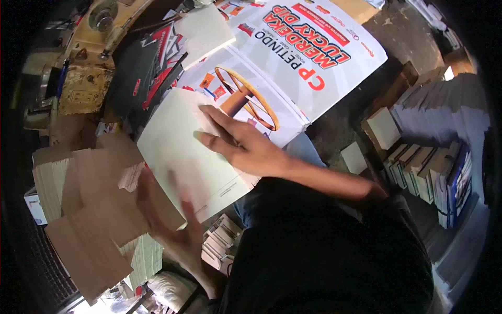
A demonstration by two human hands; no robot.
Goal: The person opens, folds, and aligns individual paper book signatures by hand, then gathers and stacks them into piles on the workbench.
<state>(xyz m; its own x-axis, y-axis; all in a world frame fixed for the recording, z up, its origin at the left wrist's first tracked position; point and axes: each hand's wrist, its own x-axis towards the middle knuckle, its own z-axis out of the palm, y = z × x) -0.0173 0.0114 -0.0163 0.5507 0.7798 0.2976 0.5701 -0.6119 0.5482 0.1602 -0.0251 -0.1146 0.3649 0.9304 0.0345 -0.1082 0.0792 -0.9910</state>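
A thick block of pale paper sheets (pixel 178 141) lies tilted in front of me, with small print near its lower edge. My right hand (pixel 248 144) is on the block's right side, thumb on the top sheet and index finger along the edge; its other fingers are hidden. By the block's lower left edge is my left hand (pixel 175 220), slightly blurred, its fingers spread and holding nothing visible. Beneath the block, a printed cardboard sheet (pixel 361 57) with red and black lettering and a wheel picture covers the work surface.
Brown-covered paper stacks (pixel 99 193) stand at the left. Another pale paper block (pixel 206 31) lies at the top, near a worn metal machine (pixel 86 83). Bundled books (pixel 434 167) and a tall paper pile (pixel 439 110) fill the right side. More small blocks (pixel 222 238) sit below.
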